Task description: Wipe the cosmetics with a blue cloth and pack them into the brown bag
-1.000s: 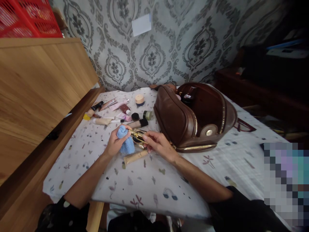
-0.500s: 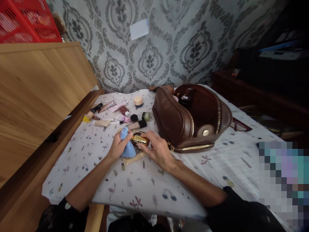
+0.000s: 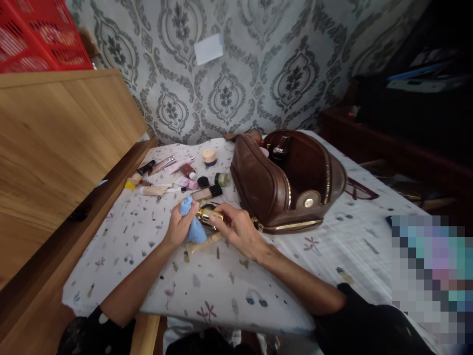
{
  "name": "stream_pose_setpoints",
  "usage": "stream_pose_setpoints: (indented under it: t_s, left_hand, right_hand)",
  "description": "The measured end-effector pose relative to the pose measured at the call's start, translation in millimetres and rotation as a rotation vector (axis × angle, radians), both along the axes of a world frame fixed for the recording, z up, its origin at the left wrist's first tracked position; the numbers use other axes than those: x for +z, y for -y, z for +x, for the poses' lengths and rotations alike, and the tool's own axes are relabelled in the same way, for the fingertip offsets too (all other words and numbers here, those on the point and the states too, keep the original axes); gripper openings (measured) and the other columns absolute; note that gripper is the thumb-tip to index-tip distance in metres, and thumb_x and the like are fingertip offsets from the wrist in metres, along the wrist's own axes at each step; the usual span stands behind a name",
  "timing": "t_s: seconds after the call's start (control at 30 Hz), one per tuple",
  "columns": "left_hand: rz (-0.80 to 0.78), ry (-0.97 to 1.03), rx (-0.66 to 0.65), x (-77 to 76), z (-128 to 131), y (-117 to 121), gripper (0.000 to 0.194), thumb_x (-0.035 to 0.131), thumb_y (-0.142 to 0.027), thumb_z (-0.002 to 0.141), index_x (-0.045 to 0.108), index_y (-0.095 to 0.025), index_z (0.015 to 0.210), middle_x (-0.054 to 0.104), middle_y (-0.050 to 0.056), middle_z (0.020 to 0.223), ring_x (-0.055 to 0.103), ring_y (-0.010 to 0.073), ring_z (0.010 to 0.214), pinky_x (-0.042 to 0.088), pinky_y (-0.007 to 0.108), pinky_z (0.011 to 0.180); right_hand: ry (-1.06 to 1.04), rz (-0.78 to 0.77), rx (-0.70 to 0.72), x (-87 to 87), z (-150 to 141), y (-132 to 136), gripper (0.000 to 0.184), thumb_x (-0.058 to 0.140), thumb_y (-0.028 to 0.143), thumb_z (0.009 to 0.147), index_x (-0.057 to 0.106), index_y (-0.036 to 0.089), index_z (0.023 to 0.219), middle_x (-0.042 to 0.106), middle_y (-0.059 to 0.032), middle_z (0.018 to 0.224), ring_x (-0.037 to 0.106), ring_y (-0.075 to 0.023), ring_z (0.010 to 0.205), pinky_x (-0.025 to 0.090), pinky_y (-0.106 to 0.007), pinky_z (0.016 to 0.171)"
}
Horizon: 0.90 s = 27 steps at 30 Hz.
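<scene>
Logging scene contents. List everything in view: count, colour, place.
Tablecloth: 1, printed white, centre
Bag: 1, brown, on tablecloth
Container: 1, dark, inside bag
Angular frame: 1, maroon, beside bag
Cloth: 1, blue, in left hand
Gold item: 1, gold, in right hand
Tube: 1, beige, below gold item
Jars: 2+, cream-and-navy, green, left of bag
Other cosmetics: several, mixed, left of bag
Cabinet: 1, wood-brown, left
Basket: 1, red, atop cabinet
Wall: 1, patterned grey, back
Paper: 1, white, on wall
Pixelated patch: 1, multicoloured, right
Furniture: unclear count, dark, right
Left hand: 1, bare, gripping cloth
Right hand: 1, bare, on gold item
Sleeves: 2, black, bottom edge
</scene>
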<state>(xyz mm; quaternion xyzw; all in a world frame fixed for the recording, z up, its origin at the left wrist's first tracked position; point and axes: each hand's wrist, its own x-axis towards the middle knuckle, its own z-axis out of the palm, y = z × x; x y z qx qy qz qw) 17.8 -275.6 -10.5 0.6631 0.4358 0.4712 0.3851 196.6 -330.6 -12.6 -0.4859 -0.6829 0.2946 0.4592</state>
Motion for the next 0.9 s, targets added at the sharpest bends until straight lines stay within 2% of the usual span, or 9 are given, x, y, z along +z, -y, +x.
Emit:
stream_pose_setpoints:
  t_s: [0.1, 0.23, 0.33, 0.4, 0.5, 0.57, 0.67, 0.77, 0.9]
  left_hand:
    - [0.005, 0.018, 0.007, 0.6, 1.1, 0.2, 0.047, 0.068, -0.062, 0.079, 0.057, -0.016, 0.071, 0.048, -0.005, 0.061, 0.044, 0.0101, 0.058, 0.042, 0.023, 0.060]
    - [0.028, 0.066, 0.009, -3.4, 2.0, -1.6, 0.047, 0.067, -0.063, 0.081, 0.059, -0.016, 0.073, 0.052, -0.004, 0.063, 0.048, 0.0106, 0.059, 0.044, 0.023, 0.060]
    - [0.004, 0.180, -0.010, -6.8, 6.7, 1.4, 0.045, 0.065, -0.062, 0.084, 0.064, -0.018, 0.091, 0.061, -0.001, 0.075, 0.056, 0.0118, 0.065, 0.048, 0.023, 0.063]
    - [-0.092, 0.306, -0.108, -7.2, 12.8, 7.5, 0.048, 0.065, -0.062, 0.084, 0.062, -0.021, 0.107, 0.067, 0.001, 0.089, 0.060, 0.0118, 0.064, 0.052, 0.024, 0.060]
    - [-0.277, 0.415, -0.331, -5.4, 23.7, 18.6, 0.049, 0.071, -0.054, 0.083, 0.055, -0.024, 0.119, 0.069, 0.004, 0.103, 0.060, 0.0094, 0.053, 0.055, 0.027, 0.053]
    - [-0.336, 0.425, -0.385, -4.1, 29.0, 22.9, 0.048, 0.075, -0.045, 0.082, 0.055, -0.024, 0.120, 0.070, 0.003, 0.103, 0.059, 0.0078, 0.048, 0.056, 0.028, 0.053]
    - [-0.329, 0.423, -0.335, -2.8, 30.3, 21.1, 0.047, 0.079, -0.041, 0.078, 0.056, -0.023, 0.115, 0.071, 0.002, 0.101, 0.061, 0.0093, 0.053, 0.056, 0.027, 0.056]
    - [-0.232, 0.322, -0.224, -1.4, 23.9, 14.4, 0.042, 0.079, -0.045, 0.076, 0.061, -0.021, 0.105, 0.070, 0.002, 0.093, 0.065, 0.0136, 0.067, 0.055, 0.027, 0.064]
    - [-0.043, 0.036, -0.131, -0.1, 13.1, 10.6, 0.030, 0.071, -0.048, 0.083, 0.063, -0.019, 0.085, 0.065, 0.001, 0.077, 0.061, 0.0151, 0.071, 0.052, 0.027, 0.072]
  right_hand:
    - [-0.073, -0.045, 0.028, -2.1, -0.1, -1.4, 0.030, 0.053, 0.046, 0.094, 0.059, 0.019, 0.083, 0.053, 0.0023, 0.061, 0.049, -0.0130, 0.055, 0.038, -0.026, 0.053]
    - [-0.270, -0.216, 0.133, -8.8, -4.1, -7.3, 0.042, 0.051, 0.061, 0.092, 0.053, 0.020, 0.080, 0.062, -0.0003, 0.065, 0.055, -0.0121, 0.048, 0.041, -0.026, 0.049]
    - [-0.463, -0.399, 0.252, -11.8, -10.6, -10.2, 0.053, 0.046, 0.073, 0.089, 0.049, 0.021, 0.081, 0.066, -0.0017, 0.064, 0.055, -0.0119, 0.042, 0.034, -0.023, 0.041]
    - [-0.580, -0.461, 0.296, -10.9, -14.2, -9.6, 0.055, 0.046, 0.076, 0.087, 0.049, 0.021, 0.084, 0.064, -0.0002, 0.060, 0.056, -0.0118, 0.041, 0.029, -0.021, 0.038]
    - [-0.670, -0.455, 0.294, -8.0, -15.2, -7.7, 0.054, 0.049, 0.075, 0.087, 0.052, 0.021, 0.089, 0.060, 0.0028, 0.055, 0.057, -0.0121, 0.044, 0.030, -0.020, 0.038]
    - [-0.656, -0.443, 0.271, -8.2, -13.3, -8.2, 0.056, 0.050, 0.076, 0.085, 0.054, 0.021, 0.088, 0.058, 0.0029, 0.052, 0.057, -0.0125, 0.044, 0.032, -0.021, 0.039]
    - [-0.543, -0.406, 0.207, -12.1, -9.0, -12.5, 0.063, 0.048, 0.081, 0.082, 0.056, 0.019, 0.075, 0.060, -0.0001, 0.054, 0.056, -0.0123, 0.044, 0.036, -0.022, 0.041]
    - [-0.410, -0.329, 0.100, -14.7, -4.6, -16.4, 0.063, 0.051, 0.078, 0.082, 0.058, 0.017, 0.066, 0.059, -0.0019, 0.056, 0.055, -0.0122, 0.047, 0.038, -0.023, 0.043]
    - [-0.446, -0.230, 0.020, -10.0, -1.3, -15.1, 0.048, 0.063, 0.065, 0.082, 0.062, 0.017, 0.077, 0.059, 0.0012, 0.060, 0.055, -0.0105, 0.051, 0.043, -0.022, 0.049]
